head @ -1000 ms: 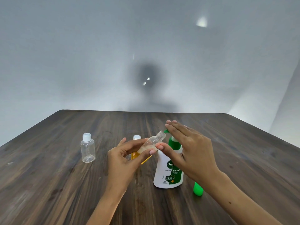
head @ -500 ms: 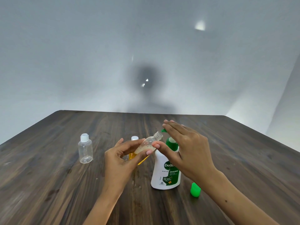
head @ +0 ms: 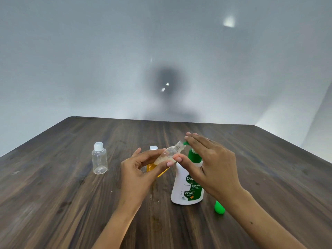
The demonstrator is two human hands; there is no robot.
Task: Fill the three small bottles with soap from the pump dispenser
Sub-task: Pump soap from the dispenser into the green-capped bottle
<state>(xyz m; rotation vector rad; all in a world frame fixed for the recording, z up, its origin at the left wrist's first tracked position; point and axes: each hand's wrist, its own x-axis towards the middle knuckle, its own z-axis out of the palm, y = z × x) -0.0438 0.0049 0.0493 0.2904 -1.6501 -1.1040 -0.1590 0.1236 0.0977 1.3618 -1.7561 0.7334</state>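
Left hand [head: 142, 169] pinches tilted small bottle [head: 169, 154], neck up-right at pump dispenser [head: 188, 178] spout; right hand [head: 210, 164] spread flat on the pump.

The dark brown wooden bench [head: 62, 186] shows streaked grain with a dull, matt finish; at its nine o'clock side stands a clear, glossy plastic small bottle [head: 99, 161] with a matt white plastic cap; the white pump dispenser [head: 186, 187] is smooth, opaque plastic with a slight sheen and a green printed label; the tilted clear plastic bottle [head: 170, 153] looks thin and transparent; at four o'clock lies a smooth bright green plastic cap [head: 219, 207].
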